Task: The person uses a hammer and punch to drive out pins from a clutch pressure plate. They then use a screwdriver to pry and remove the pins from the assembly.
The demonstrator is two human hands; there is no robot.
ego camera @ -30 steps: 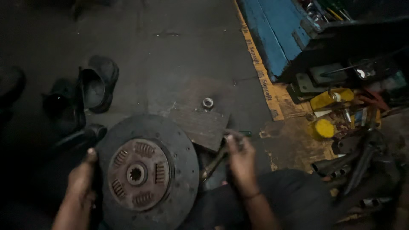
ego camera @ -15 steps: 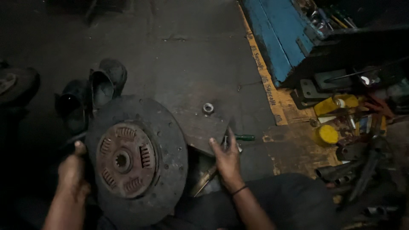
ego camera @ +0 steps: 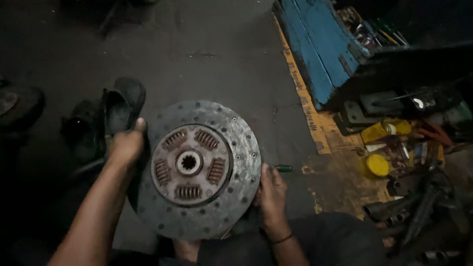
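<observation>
Clutch disc now raised between left hand and right hand

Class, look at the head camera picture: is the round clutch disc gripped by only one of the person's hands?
No. The left hand grips the clutch disc at its left rim, and the right hand holds its right rim.

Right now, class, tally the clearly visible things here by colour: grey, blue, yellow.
Grey clutch disc, gripped at its rim by the left hand and right hand: 1
Blue box: 1
Yellow containers: 2
Total: 4
</observation>
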